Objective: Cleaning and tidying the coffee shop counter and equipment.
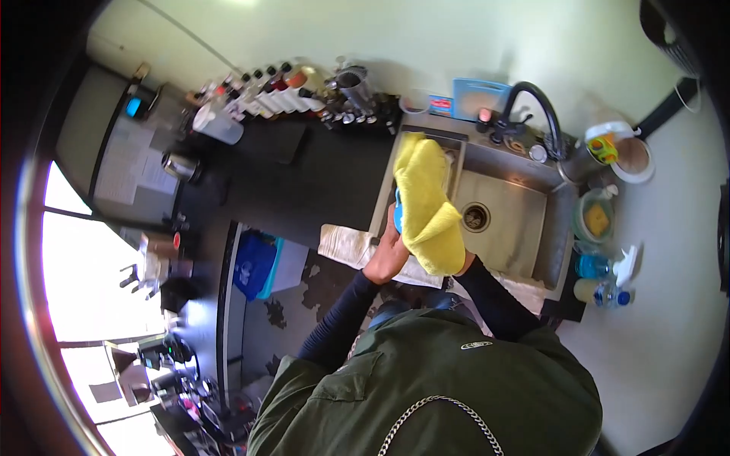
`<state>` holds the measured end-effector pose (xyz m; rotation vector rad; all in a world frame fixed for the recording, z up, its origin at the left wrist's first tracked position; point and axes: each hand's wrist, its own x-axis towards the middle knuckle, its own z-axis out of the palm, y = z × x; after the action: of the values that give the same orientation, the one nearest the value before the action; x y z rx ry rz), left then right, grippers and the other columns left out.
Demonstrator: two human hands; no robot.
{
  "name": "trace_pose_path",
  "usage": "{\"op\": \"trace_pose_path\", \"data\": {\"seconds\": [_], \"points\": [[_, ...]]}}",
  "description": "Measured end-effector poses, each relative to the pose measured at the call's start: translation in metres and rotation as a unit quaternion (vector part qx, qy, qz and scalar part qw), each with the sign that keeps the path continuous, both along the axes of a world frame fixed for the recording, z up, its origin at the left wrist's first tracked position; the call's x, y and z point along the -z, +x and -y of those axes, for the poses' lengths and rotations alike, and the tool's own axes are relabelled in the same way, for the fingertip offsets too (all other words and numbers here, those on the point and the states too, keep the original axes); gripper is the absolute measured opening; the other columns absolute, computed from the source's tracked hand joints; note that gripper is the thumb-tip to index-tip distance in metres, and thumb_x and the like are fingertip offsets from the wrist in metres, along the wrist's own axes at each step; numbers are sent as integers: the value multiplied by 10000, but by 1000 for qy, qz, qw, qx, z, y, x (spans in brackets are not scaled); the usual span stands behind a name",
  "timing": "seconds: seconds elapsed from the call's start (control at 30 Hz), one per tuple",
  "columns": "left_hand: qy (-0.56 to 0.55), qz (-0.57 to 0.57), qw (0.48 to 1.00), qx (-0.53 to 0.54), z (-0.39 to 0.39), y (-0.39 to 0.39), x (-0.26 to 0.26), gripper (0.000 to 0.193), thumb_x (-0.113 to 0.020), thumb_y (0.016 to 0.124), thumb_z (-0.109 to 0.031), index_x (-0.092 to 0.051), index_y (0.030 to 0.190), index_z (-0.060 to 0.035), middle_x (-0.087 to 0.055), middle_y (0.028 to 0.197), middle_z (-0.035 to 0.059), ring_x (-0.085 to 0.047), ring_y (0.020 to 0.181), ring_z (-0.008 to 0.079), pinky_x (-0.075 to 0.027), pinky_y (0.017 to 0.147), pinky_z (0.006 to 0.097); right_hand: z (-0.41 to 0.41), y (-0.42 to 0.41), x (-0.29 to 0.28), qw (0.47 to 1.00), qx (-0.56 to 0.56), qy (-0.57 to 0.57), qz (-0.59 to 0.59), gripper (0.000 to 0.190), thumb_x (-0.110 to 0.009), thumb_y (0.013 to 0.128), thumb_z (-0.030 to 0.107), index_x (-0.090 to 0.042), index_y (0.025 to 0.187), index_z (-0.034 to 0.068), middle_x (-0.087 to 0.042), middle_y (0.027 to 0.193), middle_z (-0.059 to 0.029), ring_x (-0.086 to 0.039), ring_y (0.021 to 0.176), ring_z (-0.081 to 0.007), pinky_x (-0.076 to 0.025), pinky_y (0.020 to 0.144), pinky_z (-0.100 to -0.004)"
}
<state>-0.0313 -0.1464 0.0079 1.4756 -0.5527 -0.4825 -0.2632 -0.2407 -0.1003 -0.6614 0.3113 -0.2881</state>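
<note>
Over the left part of a stainless-steel double sink, a yellow cloth hangs bunched up between my hands. My left hand holds a blue object at the cloth's left side; most of that object is covered, so its kind cannot be told. My right hand is almost wholly hidden beneath the cloth's lower right end, with only a bit near the wrist showing. A pale towel lies along the sink's front edge, under my forearms.
A black faucet arches over the sink's back. To the right stand a green tub with a sponge and a spray bottle. Left of the sink, a black counter bears several bottles, a white pitcher and metal barware.
</note>
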Motion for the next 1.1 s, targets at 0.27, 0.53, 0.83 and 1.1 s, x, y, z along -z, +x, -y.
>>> {"op": "trace_pose_path", "data": {"seconds": [0.27, 0.53, 0.83, 1.1], "points": [[-15, -11, 997, -73, -73, -37, -22, 536, -459, 1113, -343, -314, 1537, -49, -479, 1432, 84, -449, 1335, 173, -400, 1129, 355, -7, 55, -3, 989, -137, -18, 60, 590, -470, 1078, 439, -362, 1550, 101, -417, 1546, -108, -468, 1381, -253, -373, 1150, -426], [68, 274, 905, -317, -146, -86, -27, 976, -711, 944, -213, -1, 1601, -82, -373, 1481, 197, -373, 1419, 319, -336, 1166, 449, -119, 150, -36, 935, -293, -40, 197, 606, -468, 1078, 439, -345, 1569, 106, -397, 1578, -112, -453, 1409, -260, -359, 1172, -435], [175, 344, 872, -300, -306, -180, -95, 1015, -713, 898, -224, -5, 1592, -5, -87, 1620, 299, -132, 1537, 472, -193, 1249, 506, -253, 143, -57, 897, -362, -80, 239, 625, -466, 1077, 439, -326, 1591, 113, -374, 1613, -116, -435, 1441, -269, -344, 1197, -445], [-180, 91, 885, -420, -375, -259, -124, 911, -649, 979, -221, -46, 1638, -45, -259, 1620, 162, -295, 1504, 271, -251, 1230, 400, -370, 147, -99, 623, -627, 276, 377, 705, -568, 1038, 408, -272, 1611, 125, -385, 1606, -139, -451, 1434, -283, -351, 1198, -464]]}}
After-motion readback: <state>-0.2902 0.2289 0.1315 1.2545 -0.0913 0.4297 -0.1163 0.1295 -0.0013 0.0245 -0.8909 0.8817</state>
